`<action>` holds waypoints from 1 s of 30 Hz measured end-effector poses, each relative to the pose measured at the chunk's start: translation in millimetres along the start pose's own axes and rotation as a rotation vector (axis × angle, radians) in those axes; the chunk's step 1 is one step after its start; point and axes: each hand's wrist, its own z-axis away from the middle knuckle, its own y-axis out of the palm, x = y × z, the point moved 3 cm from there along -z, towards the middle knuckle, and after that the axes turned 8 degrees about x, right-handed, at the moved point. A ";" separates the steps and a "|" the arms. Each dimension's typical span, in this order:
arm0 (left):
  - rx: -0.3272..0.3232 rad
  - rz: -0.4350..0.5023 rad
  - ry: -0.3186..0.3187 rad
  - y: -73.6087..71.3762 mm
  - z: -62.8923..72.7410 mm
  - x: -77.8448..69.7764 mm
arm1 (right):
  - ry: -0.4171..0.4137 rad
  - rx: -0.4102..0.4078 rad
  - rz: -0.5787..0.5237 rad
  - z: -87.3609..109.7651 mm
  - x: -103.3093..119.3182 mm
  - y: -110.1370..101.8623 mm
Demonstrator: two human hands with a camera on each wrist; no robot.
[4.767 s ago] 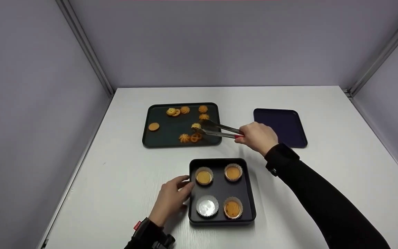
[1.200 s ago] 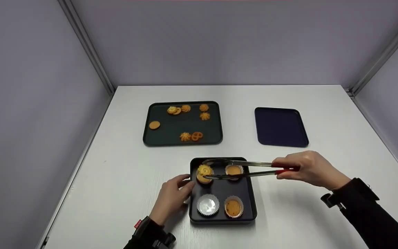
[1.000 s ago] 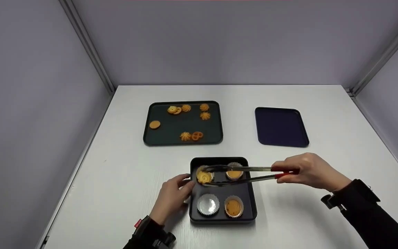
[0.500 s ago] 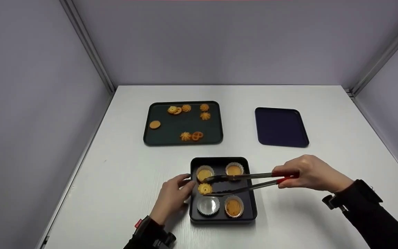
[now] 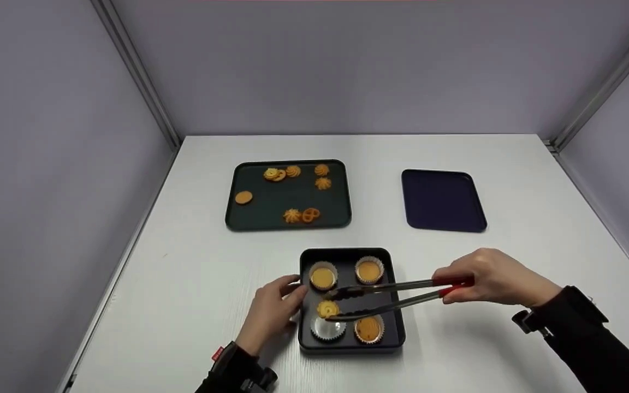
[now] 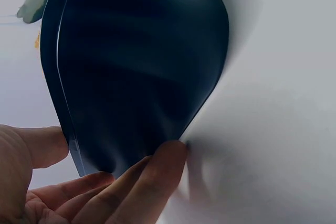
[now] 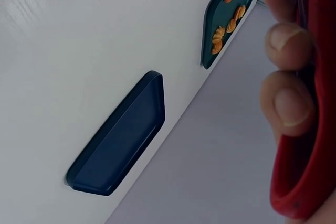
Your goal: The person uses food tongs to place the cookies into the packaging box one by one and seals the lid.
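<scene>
My right hand grips the red-handled tongs, whose tips have a yellow piped cookie between them. The cookie is over the far edge of the silver baking cup at the near left of the black baking pan. Three other cups in the pan bear round biscuits, such as the far-left one. At the pan's left side, my left hand holds its wall; in the left wrist view the thumb is at the rim and the fingers lie lower on the wall.
Behind the pan lies a dark green tray with several piped cookies, a pretzel and a plain round biscuit. A dark blue tray lies at the right on the white table. Grey walls enclose the table's back and sides.
The tongs have carried the yellow cookie from the green tray to the pan. It has then moved from over the far-left cup toward the near-left cup. The left hand has stayed put.
</scene>
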 end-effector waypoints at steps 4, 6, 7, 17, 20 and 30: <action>-0.001 0.004 -0.002 0.0 0.4 0.7 | 0.001 0.006 0.001 0.6 0.5 1.7; -0.004 0.003 -0.002 0.2 0.2 1.1 | -0.007 0.005 0.006 0.3 0.9 2.0; -0.006 0.004 -0.001 0.2 0.2 0.9 | -0.011 0.005 0.007 0.0 1.4 2.1; -0.009 0.010 0.001 0.7 -0.2 0.6 | 0.018 0.029 0.053 -3.8 5.6 2.8; -0.007 0.012 -0.001 0.7 -0.1 0.8 | 0.018 0.034 0.068 -4.5 6.3 3.3; -0.003 0.006 -0.025 0.1 -1.4 1.4 | 0.021 0.041 0.103 -5.1 4.8 5.1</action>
